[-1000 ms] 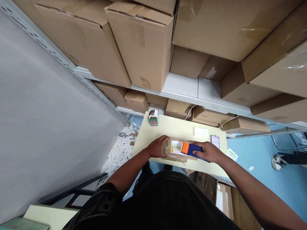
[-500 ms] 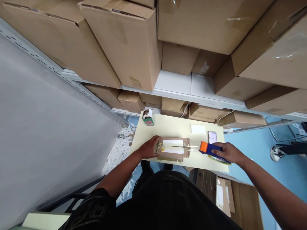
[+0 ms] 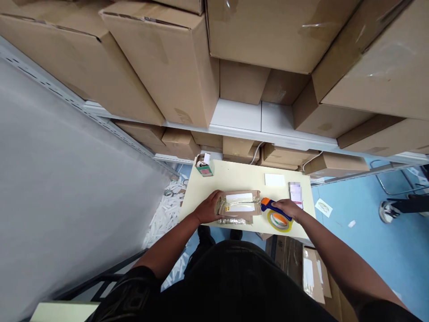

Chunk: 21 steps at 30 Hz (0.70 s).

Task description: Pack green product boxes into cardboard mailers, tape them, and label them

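Centrally, on the table point(image 3: 243, 172): one small carton point(image 3: 234, 208), brown cardboard, oblong, lying flat with its long side across. Upper face carries two white oblong panels, one above the other, a small yellow mark near the left end, and clear tape shining along the middle. At its 6 o'clock edge, a tape-glossed brown strip point(image 3: 236, 221); whether flap or separate piece cannot be told.

Left hand point(image 3: 209, 208), at 9 o'clock: fingers and thumb partly spread, curved about the carton's end, holding it.

Right hand point(image 3: 287, 209), at 3 o'clock: closed round the tape dispenser point(image 3: 276, 207), dark blue body with orange head, the head at or just beside the carton's right end; contact unclear. Tape roll point(image 3: 279, 226) mounted on it, toward 4 o'clock: ring-shaped, yellowish, orange-and-white core.

Table surface: pale cream, smooth. At 2 o'clock, a flat white rectangular item point(image 3: 274, 180); between 2 and 3, a phone point(image 3: 295, 193), screen lit. At 11, a green box point(image 3: 204, 170), top uncovered, holding a white piece and round-edged items too small to identify.

Beyond, at 9, on the floor: white paper-like strips point(image 3: 161, 219), heaped. At 12, a white shelf unit point(image 3: 236, 115), bearing large brown cardboard cartons point(image 3: 161, 58), several with glossy tape.
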Available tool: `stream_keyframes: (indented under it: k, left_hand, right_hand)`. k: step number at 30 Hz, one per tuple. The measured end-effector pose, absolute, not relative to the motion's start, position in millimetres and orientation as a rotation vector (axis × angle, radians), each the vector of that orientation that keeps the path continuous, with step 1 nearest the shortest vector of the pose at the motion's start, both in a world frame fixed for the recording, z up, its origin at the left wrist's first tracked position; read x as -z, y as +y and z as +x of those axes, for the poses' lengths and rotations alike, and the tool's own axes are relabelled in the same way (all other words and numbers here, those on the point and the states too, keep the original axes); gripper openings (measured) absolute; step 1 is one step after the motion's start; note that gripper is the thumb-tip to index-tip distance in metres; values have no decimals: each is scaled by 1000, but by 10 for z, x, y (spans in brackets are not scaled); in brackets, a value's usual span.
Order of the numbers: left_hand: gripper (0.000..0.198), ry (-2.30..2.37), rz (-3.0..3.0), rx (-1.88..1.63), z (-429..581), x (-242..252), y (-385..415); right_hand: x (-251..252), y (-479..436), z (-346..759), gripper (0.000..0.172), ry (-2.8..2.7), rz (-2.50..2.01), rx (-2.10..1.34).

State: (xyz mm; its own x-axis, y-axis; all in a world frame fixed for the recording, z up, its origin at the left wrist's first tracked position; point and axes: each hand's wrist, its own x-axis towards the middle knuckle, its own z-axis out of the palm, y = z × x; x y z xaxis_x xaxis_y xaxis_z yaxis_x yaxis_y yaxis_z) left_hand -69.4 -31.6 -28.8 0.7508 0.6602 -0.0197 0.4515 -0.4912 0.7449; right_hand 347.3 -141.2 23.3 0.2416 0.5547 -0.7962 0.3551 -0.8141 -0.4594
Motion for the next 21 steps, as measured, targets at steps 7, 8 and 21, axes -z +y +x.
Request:
stream_keyframes:
  k: [7, 8, 21]
  left_hand:
    - [121, 824, 2194, -364, -781, 294, -335]
    - [121, 823, 2203, -362, -807, 295, -339]
    - [109, 866, 2285, -311, -918, 316, -685]
  right_hand:
    - [65, -1768, 3296, 29, 70, -1791, -1894]
    - [94, -1843, 3279, 29, 99, -1810, -1845]
    - [428, -1894, 2763, 52, -1423, -2710, -651]
